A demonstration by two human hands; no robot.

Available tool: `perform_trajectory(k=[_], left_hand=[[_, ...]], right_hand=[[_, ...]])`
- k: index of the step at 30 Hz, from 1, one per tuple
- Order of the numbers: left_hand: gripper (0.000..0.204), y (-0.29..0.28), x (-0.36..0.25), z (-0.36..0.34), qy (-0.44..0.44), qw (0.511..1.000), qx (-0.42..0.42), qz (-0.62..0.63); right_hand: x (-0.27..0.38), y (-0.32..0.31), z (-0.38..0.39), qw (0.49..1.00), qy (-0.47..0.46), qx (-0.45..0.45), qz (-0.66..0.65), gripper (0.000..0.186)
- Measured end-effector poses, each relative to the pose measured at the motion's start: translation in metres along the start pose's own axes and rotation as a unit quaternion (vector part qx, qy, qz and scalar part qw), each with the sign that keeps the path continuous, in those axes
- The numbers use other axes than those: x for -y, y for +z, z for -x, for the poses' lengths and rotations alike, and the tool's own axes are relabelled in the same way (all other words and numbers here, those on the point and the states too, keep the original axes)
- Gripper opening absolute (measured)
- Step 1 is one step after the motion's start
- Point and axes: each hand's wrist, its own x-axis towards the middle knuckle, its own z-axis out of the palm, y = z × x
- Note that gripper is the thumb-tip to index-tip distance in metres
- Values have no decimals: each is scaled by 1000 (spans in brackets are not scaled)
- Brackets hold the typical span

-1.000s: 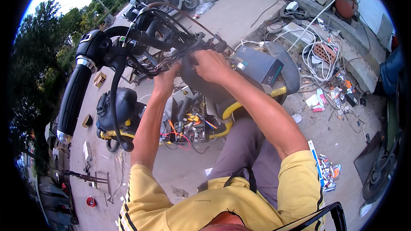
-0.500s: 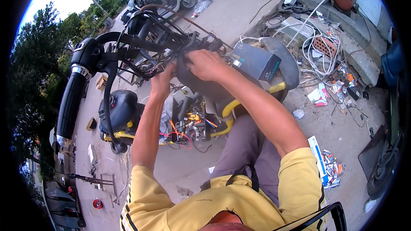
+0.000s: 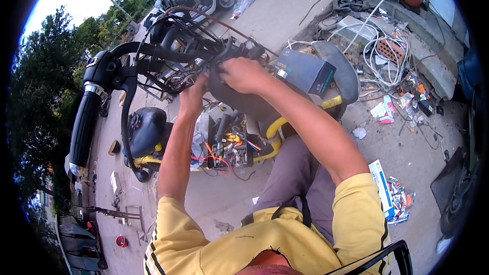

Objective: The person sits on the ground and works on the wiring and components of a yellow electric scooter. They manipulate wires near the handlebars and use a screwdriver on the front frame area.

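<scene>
Both my hands reach into the opened front of an electric scooter, just below its handlebar (image 3: 163,51). My right hand (image 3: 242,75) is closed at the upper edge of a dark grey plastic panel (image 3: 232,95), its fingers curled inward. What it pinches, if anything, is hidden. Close by on the left, my left hand (image 3: 193,94) reaches up beside that panel among thin wires (image 3: 188,79); its fingertips are out of sight. The black handgrip (image 3: 85,127) and brake lever (image 3: 127,132) stick out on the left. Below my hands, a yellow frame tube (image 3: 275,128) curves past the panel.
A dark box (image 3: 304,71) rests on the scooter behind my right forearm. Tools and coloured wires fill an open tray (image 3: 235,147) below. White cable (image 3: 374,71) lies coiled by a perforated brick (image 3: 391,50). Scraps and small packets (image 3: 400,198) lie on the ground at right.
The whole view has shifted slightly. My hands stay at the same spot by the panel, with barely any visible movement.
</scene>
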Motion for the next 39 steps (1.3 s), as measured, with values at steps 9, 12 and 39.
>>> perform_trajectory(k=[9,12,39], left_hand=[[13,3,1,0,-14,1000,-12,25],[12,0,3,-4,-20,1000,-1,20],[39,-11,-8,10,-102,994,-31,-14]], right_hand=[[7,-6,1,999,39,27,14,22],[4,-14,4,999,21,41,15,23],[-60,2,39,935,-207,-213,-196,14]])
